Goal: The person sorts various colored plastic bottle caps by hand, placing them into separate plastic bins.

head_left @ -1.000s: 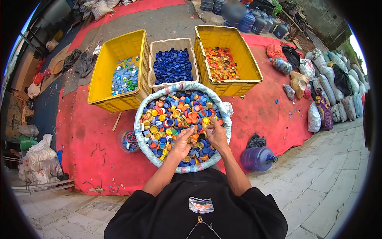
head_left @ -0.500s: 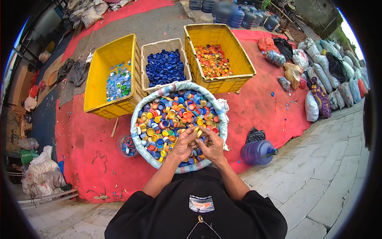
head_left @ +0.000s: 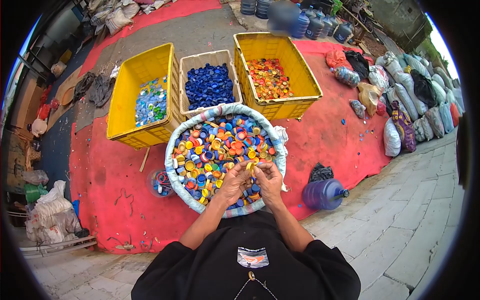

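Note:
Both of my hands meet above a round, cloth-rimmed basket heaped with mixed plastic bottle caps. Between them is a yellow bottle cap, standing on edge. My left hand pinches its left side with the fingers curled. My right hand grips the same cap from the right with thumb and fingertips. Caps of blue, orange, yellow, white and green lie just under and beyond the hands.
Behind the basket stand a yellow crate with light blue and green caps, a white crate with dark blue caps, and another yellow crate with orange and yellow caps. A blue water jug lies right; stuffed sacks are piled farther back.
The yellow cap stays between both hands, which have shifted slightly downward. My right fingers have changed their hold on it a little. The crates and basket look the same.

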Demonstrator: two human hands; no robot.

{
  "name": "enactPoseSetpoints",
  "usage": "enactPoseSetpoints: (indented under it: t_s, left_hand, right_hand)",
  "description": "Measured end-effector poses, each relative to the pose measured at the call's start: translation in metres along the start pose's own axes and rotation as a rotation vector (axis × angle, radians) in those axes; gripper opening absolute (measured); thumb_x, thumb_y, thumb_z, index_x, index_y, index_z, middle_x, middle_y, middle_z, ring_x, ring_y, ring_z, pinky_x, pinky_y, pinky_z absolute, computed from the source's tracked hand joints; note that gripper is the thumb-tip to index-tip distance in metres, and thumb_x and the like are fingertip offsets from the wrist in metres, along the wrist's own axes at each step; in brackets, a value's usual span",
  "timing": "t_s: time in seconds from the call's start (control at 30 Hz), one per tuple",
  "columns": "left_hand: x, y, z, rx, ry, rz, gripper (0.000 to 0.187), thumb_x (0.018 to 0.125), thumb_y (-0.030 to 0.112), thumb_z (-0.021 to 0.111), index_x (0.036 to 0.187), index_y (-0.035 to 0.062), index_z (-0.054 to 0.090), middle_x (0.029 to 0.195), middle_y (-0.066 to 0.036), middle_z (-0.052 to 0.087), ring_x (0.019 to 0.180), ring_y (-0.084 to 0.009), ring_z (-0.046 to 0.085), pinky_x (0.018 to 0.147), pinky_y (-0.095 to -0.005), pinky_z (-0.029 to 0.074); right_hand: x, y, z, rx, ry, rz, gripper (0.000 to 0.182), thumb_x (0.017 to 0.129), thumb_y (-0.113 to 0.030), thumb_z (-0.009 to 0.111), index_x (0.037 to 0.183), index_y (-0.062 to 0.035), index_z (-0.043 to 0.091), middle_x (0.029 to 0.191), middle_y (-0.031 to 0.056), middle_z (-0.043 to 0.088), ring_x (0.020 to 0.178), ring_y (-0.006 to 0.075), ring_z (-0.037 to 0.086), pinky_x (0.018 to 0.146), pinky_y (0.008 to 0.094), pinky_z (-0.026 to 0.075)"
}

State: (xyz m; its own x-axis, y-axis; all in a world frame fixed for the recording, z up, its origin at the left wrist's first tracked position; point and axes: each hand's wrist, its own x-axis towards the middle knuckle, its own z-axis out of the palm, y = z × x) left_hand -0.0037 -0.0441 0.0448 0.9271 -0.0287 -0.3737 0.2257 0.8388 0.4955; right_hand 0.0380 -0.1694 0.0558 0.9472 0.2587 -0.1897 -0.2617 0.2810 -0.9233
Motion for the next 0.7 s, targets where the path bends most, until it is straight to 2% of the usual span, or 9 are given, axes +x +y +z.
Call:
enactPoseSetpoints:
  t_s: [0.13,0.2,0.23,0.4,0.47,0.53,0.57,0.67,0.7]
  left_hand:
    - [0.003,0.001,0.002,-0.052,-0.041,-0.043,0.031,0.094,0.021,0.059,0.122,0.0065,0.054,0.095,-0.002,0.063,0.078,-0.0113,0.061,0.068,-0.0258,0.051]
    - [0.004,0.002,0.004,-0.096,-0.051,-0.064,0.029,0.098,0.024,0.052,0.121,0.0061,0.054,0.099,-0.004,0.065,0.081,-0.0133,0.063,0.071,-0.0279,0.053]
    - [0.008,0.001,0.001,-0.103,-0.063,-0.07,0.038,0.098,0.03,0.047,0.122,0.002,0.053,0.108,-0.009,0.064,0.089,-0.0176,0.065,0.072,-0.0324,0.054]
    - [0.018,0.005,0.008,-0.156,-0.087,-0.06,0.04,0.098,0.028,0.042,0.125,-0.0007,0.051,0.119,-0.016,0.061,0.096,-0.0217,0.065,0.08,-0.0346,0.054]
    - [0.023,0.007,0.013,-0.139,-0.068,-0.035,0.038,0.098,0.028,0.043,0.123,0.0004,0.052,0.116,-0.014,0.063,0.098,-0.0199,0.064,0.08,-0.0339,0.054]
    - [0.031,0.004,0.014,-0.187,-0.057,-0.027,0.037,0.096,0.024,0.044,0.124,0.0004,0.05,0.12,-0.015,0.06,0.108,-0.023,0.06,0.089,-0.0379,0.051]
    - [0.036,0.003,0.016,-0.205,-0.057,-0.015,0.036,0.096,0.023,0.045,0.124,0.0005,0.05,0.121,-0.015,0.059,0.11,-0.024,0.059,0.091,-0.039,0.05]
    - [0.05,0.003,0.023,-0.274,-0.037,-0.012,0.039,0.087,0.007,0.046,0.125,-0.002,0.048,0.124,-0.015,0.056,0.119,-0.0266,0.052,0.102,-0.0409,0.043]
    - [0.058,0.001,0.023,-0.274,-0.037,0.004,0.041,0.084,0.003,0.045,0.124,-0.0028,0.048,0.124,-0.015,0.055,0.119,-0.0265,0.052,0.103,-0.0409,0.042]
  right_hand:
    - [0.005,-0.004,-0.011,0.279,-0.003,0.099,0.026,0.087,-0.009,0.068,0.108,-0.0019,0.054,0.079,0.0023,0.059,0.057,0.0049,0.049,0.049,0.0186,0.037]
    - [0.005,-0.013,-0.015,0.415,-0.018,0.142,0.027,0.088,-0.01,0.062,0.111,-0.0006,0.053,0.078,0.0037,0.058,0.057,0.0076,0.049,0.049,0.0214,0.037]
    - [0.006,-0.018,-0.018,0.479,-0.031,0.182,0.027,0.088,-0.011,0.061,0.112,-0.0005,0.053,0.078,0.0036,0.057,0.058,0.0079,0.048,0.05,0.0218,0.037]
    - [0.016,-0.008,-0.043,0.766,-0.063,0.304,0.029,0.084,-0.017,0.056,0.109,-0.0022,0.054,0.083,0.0057,0.055,0.066,0.0135,0.049,0.057,0.027,0.04]
    - [0.019,-0.004,-0.051,0.753,-0.04,0.313,0.029,0.083,-0.017,0.055,0.108,-0.0031,0.054,0.091,0.0077,0.058,0.073,0.0171,0.054,0.064,0.03,0.045]
    - [0.021,-0.01,-0.051,0.704,0.054,0.318,0.028,0.083,-0.017,0.055,0.107,-0.0032,0.054,0.094,0.009,0.059,0.076,0.019,0.057,0.068,0.0316,0.048]
    - [0.024,-0.01,-0.056,0.707,0.051,0.317,0.032,0.079,-0.012,0.053,0.109,-0.0026,0.054,0.098,0.0109,0.06,0.086,0.0229,0.06,0.08,0.0358,0.05]
    - [0.034,-0.013,-0.06,0.723,0.092,0.307,0.044,0.072,-0.008,0.051,0.115,-0.0003,0.052,0.106,0.0139,0.06,0.097,0.0263,0.06,0.09,0.0391,0.05]
    - [0.039,-0.014,-0.063,0.744,0.103,0.331,0.055,0.066,-0.003,0.049,0.121,0.0025,0.046,0.112,0.0167,0.057,0.105,0.0288,0.057,0.097,0.0418,0.045]
